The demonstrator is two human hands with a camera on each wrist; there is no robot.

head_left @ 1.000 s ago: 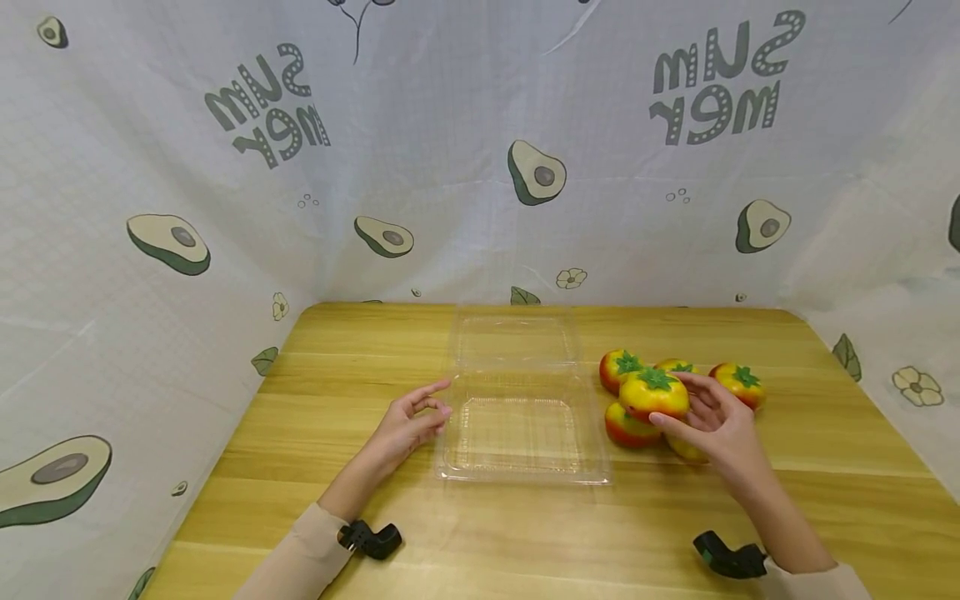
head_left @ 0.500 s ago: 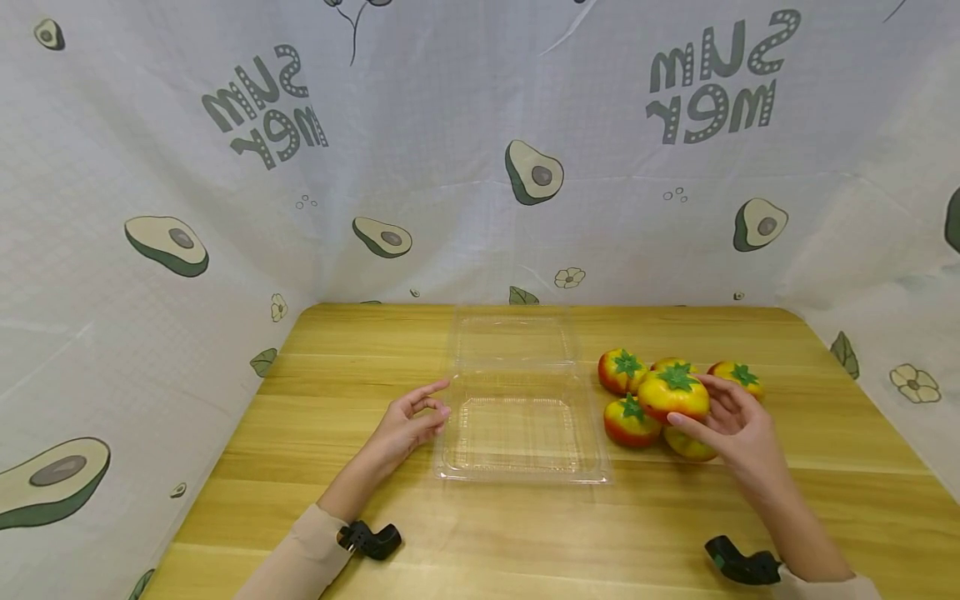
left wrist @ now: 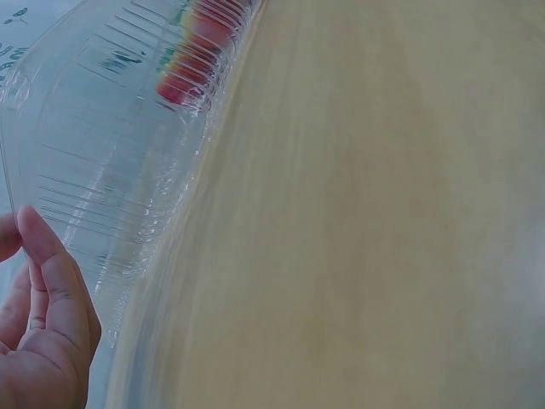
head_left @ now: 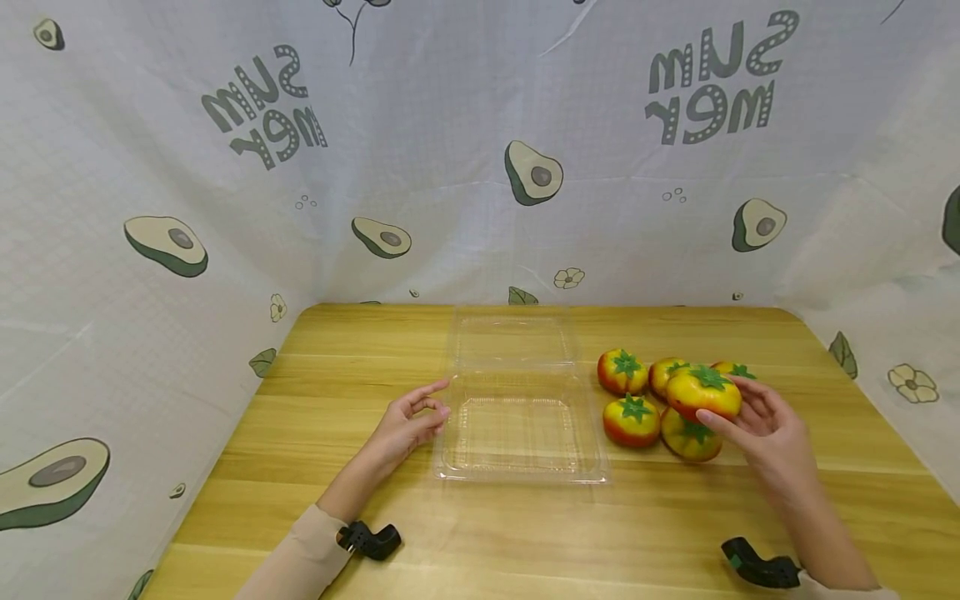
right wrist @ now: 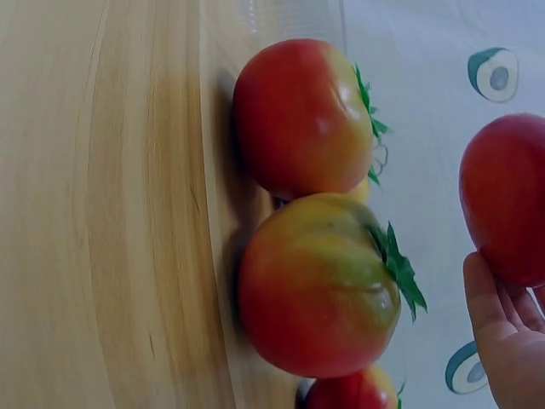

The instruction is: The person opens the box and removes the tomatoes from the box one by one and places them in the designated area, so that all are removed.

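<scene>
My right hand (head_left: 776,433) holds a yellow-and-red tomato (head_left: 701,396) with a green leafy top, thumb at the front and fingers behind. It is raised above the other tomatoes and overlaps some of them. In the right wrist view the held tomato (right wrist: 511,196) shows at the right edge, over the fingers. My left hand (head_left: 405,423) pinches the left rim of a clear plastic clamshell container (head_left: 525,479) between thumb and index finger. Its lid (head_left: 513,337) lies folded back behind the base, and the base is empty.
Several more tomatoes stand in a group on the wooden table (head_left: 480,542), right of the container; among them are a front-left one (head_left: 632,425), a back-left one (head_left: 618,375) and a front one (head_left: 690,442). A white printed cloth (head_left: 450,167) hangs behind.
My right hand has moved right with the held tomato, from over the left of the group to over its right side. The left hand and container have stayed put.
</scene>
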